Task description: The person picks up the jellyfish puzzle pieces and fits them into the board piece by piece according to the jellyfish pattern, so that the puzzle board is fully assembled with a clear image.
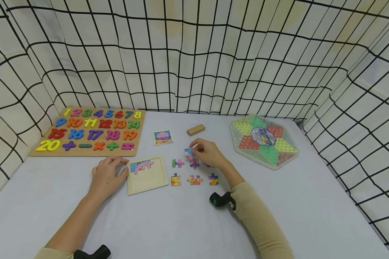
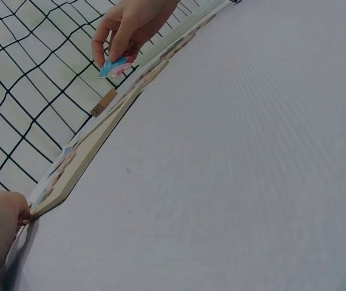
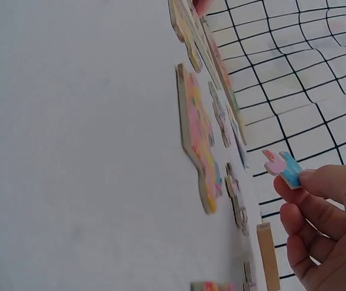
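My right hand [image 1: 209,153] pinches a blue and pink jigsaw puzzle piece [image 3: 285,168] between thumb and forefinger, raised above the loose pieces. In the left wrist view the held piece [image 2: 115,66] shows its blue side under the fingertips. My left hand [image 1: 108,176] rests on the cloth, thumb and forefinger touching the left edge of a wooden puzzle tray [image 1: 149,183]. Joined pieces with a pink figure [image 1: 142,166] lie in the tray's upper left corner. Right of the tray lie several loose pieces, among them a yellow one [image 1: 175,180] and a pink-yellow one [image 1: 195,180].
A small picture card [image 1: 163,137] and a wooden block [image 1: 196,130] lie behind the pieces. At the left is a number board [image 1: 84,135]; at the right stands a hexagonal game box [image 1: 264,141]. Black netting [image 1: 194,50] encloses the white table [image 1: 181,223].
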### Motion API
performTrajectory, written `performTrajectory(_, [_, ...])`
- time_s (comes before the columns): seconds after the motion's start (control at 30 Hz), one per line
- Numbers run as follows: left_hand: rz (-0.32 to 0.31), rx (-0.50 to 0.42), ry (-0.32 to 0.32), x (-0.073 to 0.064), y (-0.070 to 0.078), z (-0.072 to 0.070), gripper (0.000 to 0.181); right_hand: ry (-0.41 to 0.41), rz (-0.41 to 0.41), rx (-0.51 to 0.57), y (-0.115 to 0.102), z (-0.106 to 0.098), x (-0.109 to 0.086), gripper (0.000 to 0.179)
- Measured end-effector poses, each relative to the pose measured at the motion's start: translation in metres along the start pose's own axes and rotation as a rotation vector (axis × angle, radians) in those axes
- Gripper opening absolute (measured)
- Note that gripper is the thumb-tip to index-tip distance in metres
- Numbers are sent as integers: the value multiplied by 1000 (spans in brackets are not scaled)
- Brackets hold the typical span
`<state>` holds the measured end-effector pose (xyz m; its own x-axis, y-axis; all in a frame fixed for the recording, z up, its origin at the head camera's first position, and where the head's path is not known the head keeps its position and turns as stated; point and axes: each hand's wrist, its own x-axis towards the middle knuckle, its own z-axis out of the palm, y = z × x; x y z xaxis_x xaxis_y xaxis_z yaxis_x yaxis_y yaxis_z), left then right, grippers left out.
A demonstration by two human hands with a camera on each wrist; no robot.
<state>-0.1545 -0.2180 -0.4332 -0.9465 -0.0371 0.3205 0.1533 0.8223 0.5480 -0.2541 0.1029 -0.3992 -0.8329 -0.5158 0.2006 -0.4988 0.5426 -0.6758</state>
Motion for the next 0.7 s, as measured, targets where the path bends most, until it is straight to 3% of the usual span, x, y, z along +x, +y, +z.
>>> performTrajectory(0.37, [2,-7,2,0,0,0,23,-67,-26,-20,-20,19,15,13])
performTrajectory(0.7, [7,-10,7,-1,0,0,21,-134,-21,27,-33,38,25,14])
